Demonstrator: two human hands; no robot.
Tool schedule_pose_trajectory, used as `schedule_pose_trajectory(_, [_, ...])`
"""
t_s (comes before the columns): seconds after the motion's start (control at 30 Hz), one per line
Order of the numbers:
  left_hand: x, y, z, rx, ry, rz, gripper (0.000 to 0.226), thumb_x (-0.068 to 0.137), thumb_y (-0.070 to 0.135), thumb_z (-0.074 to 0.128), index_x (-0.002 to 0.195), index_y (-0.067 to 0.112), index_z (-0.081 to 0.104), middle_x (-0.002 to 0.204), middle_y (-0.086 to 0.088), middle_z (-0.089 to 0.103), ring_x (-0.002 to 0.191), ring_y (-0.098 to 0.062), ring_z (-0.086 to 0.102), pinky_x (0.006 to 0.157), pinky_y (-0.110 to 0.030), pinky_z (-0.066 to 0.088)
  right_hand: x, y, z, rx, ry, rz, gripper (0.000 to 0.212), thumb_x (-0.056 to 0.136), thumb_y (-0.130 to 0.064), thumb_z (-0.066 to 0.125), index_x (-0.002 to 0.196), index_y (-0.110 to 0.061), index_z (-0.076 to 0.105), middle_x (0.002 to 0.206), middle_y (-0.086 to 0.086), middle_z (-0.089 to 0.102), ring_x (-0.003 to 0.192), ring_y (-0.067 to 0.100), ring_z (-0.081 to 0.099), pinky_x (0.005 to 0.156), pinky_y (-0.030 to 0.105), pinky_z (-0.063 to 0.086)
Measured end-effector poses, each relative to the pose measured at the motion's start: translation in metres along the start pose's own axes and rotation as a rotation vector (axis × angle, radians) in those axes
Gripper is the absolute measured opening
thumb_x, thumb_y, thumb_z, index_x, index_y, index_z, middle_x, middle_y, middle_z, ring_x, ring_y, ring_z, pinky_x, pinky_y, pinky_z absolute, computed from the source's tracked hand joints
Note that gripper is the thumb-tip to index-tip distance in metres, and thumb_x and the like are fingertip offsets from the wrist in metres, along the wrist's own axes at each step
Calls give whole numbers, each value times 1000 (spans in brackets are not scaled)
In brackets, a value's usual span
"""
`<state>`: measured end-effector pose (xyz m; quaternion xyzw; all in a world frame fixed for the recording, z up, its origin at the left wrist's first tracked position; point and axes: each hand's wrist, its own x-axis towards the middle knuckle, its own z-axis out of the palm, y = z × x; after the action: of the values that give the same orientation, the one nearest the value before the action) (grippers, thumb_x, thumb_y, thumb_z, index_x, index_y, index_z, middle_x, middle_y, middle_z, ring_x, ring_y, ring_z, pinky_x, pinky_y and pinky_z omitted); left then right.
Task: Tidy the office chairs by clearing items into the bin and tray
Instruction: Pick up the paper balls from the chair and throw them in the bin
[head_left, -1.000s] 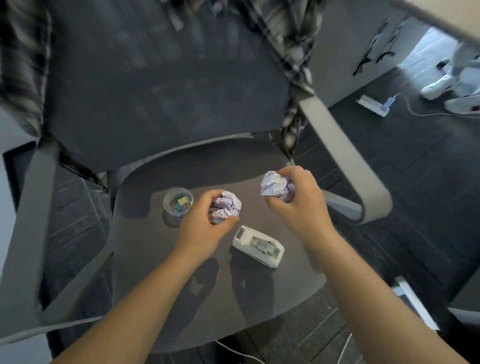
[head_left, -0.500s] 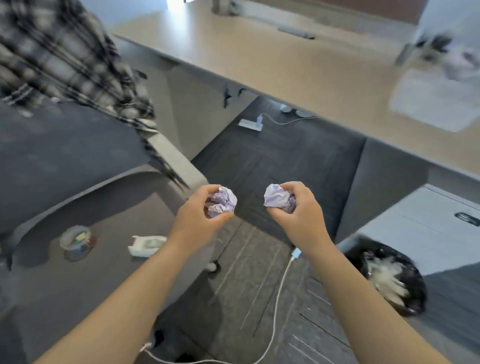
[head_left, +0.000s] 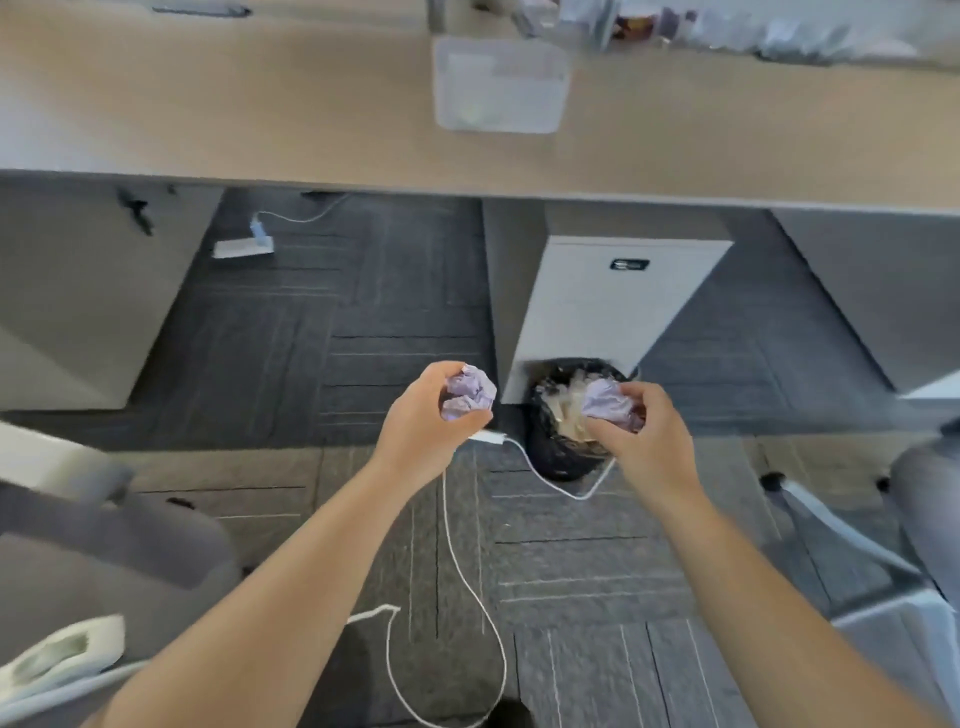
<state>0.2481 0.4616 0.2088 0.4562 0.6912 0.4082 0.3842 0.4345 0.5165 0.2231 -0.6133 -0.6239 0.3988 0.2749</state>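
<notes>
Over the dark carpet, two hands each gripped one crumpled paper ball.

Right hand clamped a lilac, creased wad above the round, black-lined bin at twelve o'clock, already stuffed with pale scraps; left hand, at nine o'clock of the bin, squeezed the second wad. One translucent plastic tray sat on the beige desk.

head cam | looks forward-down | floor, desk ahead | hands near
</notes>
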Motion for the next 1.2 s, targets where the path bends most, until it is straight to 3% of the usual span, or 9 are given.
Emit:
schedule_pose_trajectory(0.1, [27,1,35,40,-63,3,17,76,13,54,92,11,58,76,13,55,64,-5,48,52,1,34,12,28,-21,43,68,78,41,78,-13,68,116,-11,52,101,-1,56,90,14,51,75,25,36])
schedule_pose_trajectory(0.23, [62,-7,87,59,-120,-26,23,79,16,55,102,19,57,86,10,59,69,-3,52,53,-4,39,45,69,-47,69,105,127,40,78,-14,68,115,-12,52,99,-3,55,87,12,52,60,13,37])
schedule_pose_trajectory(0.4, [125,-34,167,153,-190,-68,13,74,13,53,85,19,56,66,17,54,62,3,51,56,-2,36,118,138,-62,112,92,184,42,77,-15,70,115,-12,52,102,-1,56,89,14,52,63,19,39])
schedule_pose_trajectory(0.5, [170,-56,222,155,-189,-99,7,75,5,55,81,7,59,65,13,55,58,6,52,55,-4,35,174,187,-59,111,38,222,41,76,-17,71,111,-16,51,106,1,55,92,14,52,68,21,39])
schedule_pose_trajectory(0.57, [200,-80,260,136,-188,-147,17,76,8,58,92,5,62,82,4,62,73,5,58,63,-11,37,209,219,-55,114,-14,247,38,75,-19,71,106,-18,50,107,0,55,92,14,51,64,16,39])
schedule_pose_trajectory(0.63, [226,-107,296,175,-205,-256,37,77,21,60,113,13,56,109,-4,60,99,-14,59,71,-23,38,241,248,-49,135,-55,284,36,75,-20,71,102,-22,48,105,-1,54,89,13,51,65,17,39])
schedule_pose_trajectory(0.77, [267,-147,352,219,-261,-394,53,80,29,59,128,14,45,131,-10,53,118,-27,50,96,-38,40,292,307,-34,110,-75,331,33,78,-16,69,99,-25,45,110,3,57,83,11,51,62,14,37])
schedule_pose_trajectory(1.03, [316,-194,408,215,-176,-521,61,90,26,50,143,18,22,149,-7,35,134,-27,35,105,-36,32,326,394,-9,79,-112,440,34,78,-18,69,101,-26,45,121,9,57,100,20,56,74,25,41])
schedule_pose_trajectory(1.2, [313,-198,403,194,-78,-543,46,90,20,50,134,11,38,139,-7,46,125,-22,45,97,-29,34,335,402,8,163,-81,491,34,78,-10,68,105,-17,48,121,12,57,94,18,56,65,13,41])
